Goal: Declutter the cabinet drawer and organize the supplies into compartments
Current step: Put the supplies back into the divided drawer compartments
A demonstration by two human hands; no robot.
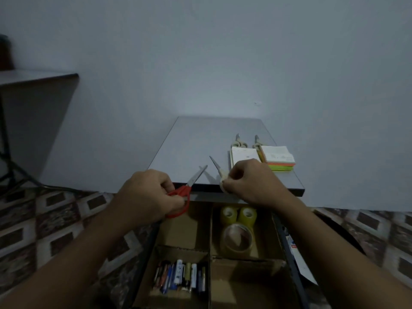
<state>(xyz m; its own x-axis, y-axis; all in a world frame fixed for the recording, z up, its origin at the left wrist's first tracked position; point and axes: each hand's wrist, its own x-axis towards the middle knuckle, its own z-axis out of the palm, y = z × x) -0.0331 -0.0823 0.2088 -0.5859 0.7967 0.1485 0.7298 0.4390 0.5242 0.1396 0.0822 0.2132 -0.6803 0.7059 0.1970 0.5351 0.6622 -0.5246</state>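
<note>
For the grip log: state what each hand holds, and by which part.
Left hand: red scissors, by the handle loops. Right hand: cream scissors, by the handle.

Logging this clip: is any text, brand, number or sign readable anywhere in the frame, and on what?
Nothing can be read.
On the right note pad: faint print on the top sheet, too blurred.
On the batteries in the near-left compartment: labels too small and dark.
On the paper beside the drawer's right wall: red and blue print, blurred.

Held above drawer (210, 228): red scissors (186, 189), cream scissors (219, 172); tape rolls (238, 238) back-R compartment; batteries (180, 276) front-L.
</note>
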